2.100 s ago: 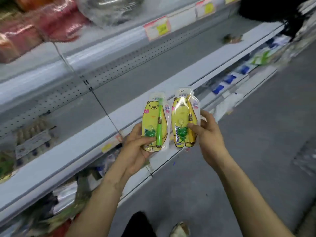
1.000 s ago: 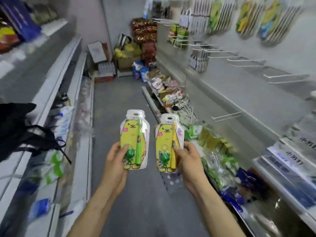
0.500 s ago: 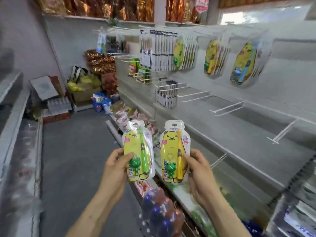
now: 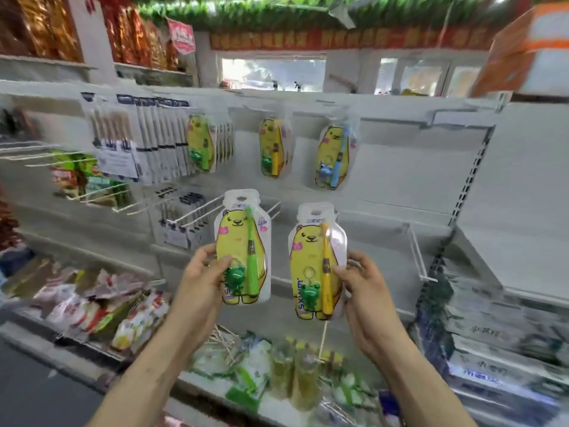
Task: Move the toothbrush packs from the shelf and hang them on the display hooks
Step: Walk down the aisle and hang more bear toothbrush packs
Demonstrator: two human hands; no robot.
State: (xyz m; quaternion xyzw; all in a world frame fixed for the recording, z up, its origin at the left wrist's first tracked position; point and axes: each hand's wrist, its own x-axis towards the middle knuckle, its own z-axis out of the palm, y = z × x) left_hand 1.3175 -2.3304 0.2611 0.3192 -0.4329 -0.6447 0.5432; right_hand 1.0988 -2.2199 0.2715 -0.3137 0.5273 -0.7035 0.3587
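Observation:
My left hand (image 4: 203,272) grips a yellow bear toothbrush pack with a green brush (image 4: 243,245) by its lower left edge. My right hand (image 4: 361,285) grips a second bear pack with a yellow brush (image 4: 317,260) by its right edge. Both packs stand upright in front of the white display wall, below the top row of hooks. On that row hang matching packs: a bunch with green brushes (image 4: 200,143), one with a yellow brush (image 4: 272,146) and one with a blue brush (image 4: 334,155).
Bare wire hooks (image 4: 197,211) jut out behind the left pack, and another hook (image 4: 417,254) sticks out to the right. Black-topped packs (image 4: 154,140) hang at the upper left. Snack bags (image 4: 92,306) and bottles (image 4: 295,374) fill the low shelf.
The view has swung from the aisle round to face the hook wall head-on. Both hands have risen with their packs and moved a little apart.

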